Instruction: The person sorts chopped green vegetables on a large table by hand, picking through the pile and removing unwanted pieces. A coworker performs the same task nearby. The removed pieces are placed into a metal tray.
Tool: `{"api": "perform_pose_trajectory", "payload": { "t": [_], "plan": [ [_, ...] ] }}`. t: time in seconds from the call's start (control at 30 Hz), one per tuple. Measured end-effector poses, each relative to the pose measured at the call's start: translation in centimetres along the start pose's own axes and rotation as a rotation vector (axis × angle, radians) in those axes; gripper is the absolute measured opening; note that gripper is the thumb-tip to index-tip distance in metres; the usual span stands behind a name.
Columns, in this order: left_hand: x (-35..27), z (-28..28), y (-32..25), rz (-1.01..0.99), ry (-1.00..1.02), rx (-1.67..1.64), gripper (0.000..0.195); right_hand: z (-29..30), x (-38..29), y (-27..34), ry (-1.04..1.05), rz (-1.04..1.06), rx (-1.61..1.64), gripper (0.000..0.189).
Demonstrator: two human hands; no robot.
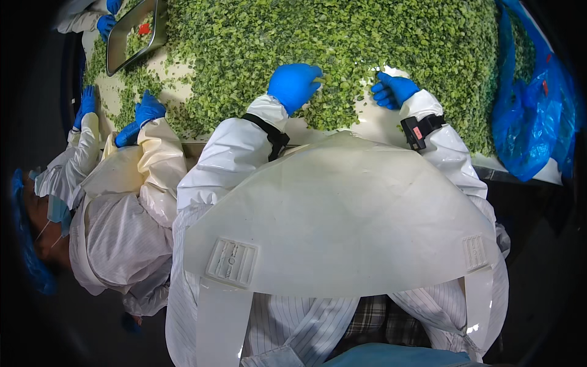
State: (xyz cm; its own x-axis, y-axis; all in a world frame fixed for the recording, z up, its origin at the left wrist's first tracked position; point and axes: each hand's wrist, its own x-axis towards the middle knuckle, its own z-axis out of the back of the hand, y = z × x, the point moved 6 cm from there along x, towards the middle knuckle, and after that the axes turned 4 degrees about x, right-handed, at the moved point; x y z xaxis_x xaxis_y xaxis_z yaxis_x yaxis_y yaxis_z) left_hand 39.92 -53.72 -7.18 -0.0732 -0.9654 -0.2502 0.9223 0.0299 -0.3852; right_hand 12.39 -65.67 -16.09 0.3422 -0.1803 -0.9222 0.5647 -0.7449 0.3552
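Note:
Chopped green vegetable pieces (339,36) cover much of a white tabletop (376,121) before me. My left hand (295,86), in a blue glove, is over the pieces, its fingers pointing right and apart; a pale green piece shows by the fingertips, and whether it is held cannot be told. My right hand (394,90), also gloved in blue, is at a thinly covered patch of the table, its fingers loosely curled and pointing left, with nothing visible in them. Both wrists wear black straps.
Co-workers' gloved hands (150,109) rest at the table on the left. A metal tray (160,34) with green pieces and a red item stands at the upper left. A blue plastic bag (532,114) lies over the right side. My white apron (339,215) reaches the table's near edge.

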Motion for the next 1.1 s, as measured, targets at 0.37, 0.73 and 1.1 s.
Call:
{"api": "perform_pose_trajectory", "payload": {
  "t": [0.37, 0.73, 1.1],
  "plan": [
    [-2.7, 2.0, 5.2, 0.625, -0.159, -1.208, 0.042, 0.8, 0.1, -0.2, -0.022, -0.029, -0.025, 0.055],
    [-7.2, 19.6, 26.0, 0.539, -1.207, -1.608, 0.072, 1.5, 1.0, -0.9, -0.05, -0.031, -0.025, 0.056],
    [2.7, -0.9, -3.2, -0.016, 0.444, -0.723, 0.067, 1.7, 1.7, -1.2, 0.041, 0.003, 0.011, 0.052]
  ]
}}
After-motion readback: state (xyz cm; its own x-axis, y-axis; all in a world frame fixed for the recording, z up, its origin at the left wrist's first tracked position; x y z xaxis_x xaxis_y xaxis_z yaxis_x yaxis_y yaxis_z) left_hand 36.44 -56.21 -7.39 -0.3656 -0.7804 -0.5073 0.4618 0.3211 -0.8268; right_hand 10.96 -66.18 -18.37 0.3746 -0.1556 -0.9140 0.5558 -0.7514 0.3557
